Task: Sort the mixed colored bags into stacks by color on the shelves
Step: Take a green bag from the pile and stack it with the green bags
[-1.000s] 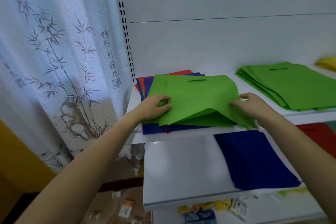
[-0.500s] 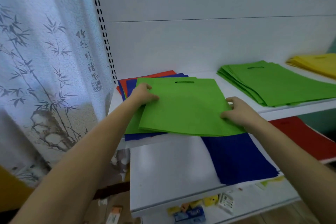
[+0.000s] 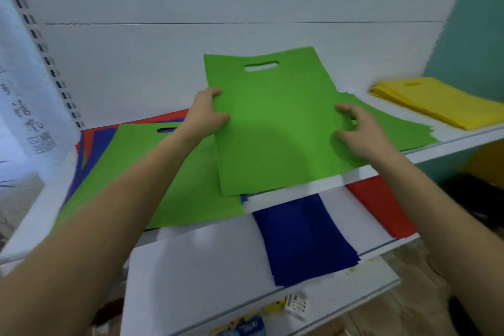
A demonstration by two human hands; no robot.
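Observation:
A green bag (image 3: pixel 275 123) with a cut-out handle is lifted above the upper shelf (image 3: pixel 461 140), tilted up toward the back wall. My left hand (image 3: pixel 207 114) pinches its left edge and my right hand (image 3: pixel 357 131) grips its right edge. It partly covers the green stack (image 3: pixel 395 128) lying behind my right hand. On the left lies the mixed pile (image 3: pixel 90 142) of red and blue bags with another green bag (image 3: pixel 177 185) on top. A yellow stack (image 3: pixel 436 101) lies at the far right of the same shelf.
On the lower shelf (image 3: pixel 191 267) lie a blue stack (image 3: pixel 302 240) and a red stack (image 3: pixel 381 204). Small packets (image 3: pixel 294 305) sit on the shelf below. A bamboo-print curtain (image 3: pixel 24 117) hangs at the left, and a teal wall (image 3: pixel 471 35) stands at the right.
Both hands have lifted the top green bag off the mixed pile and carried it right, over the green stack. Another green bag now shows on the pile. The view has swung right.

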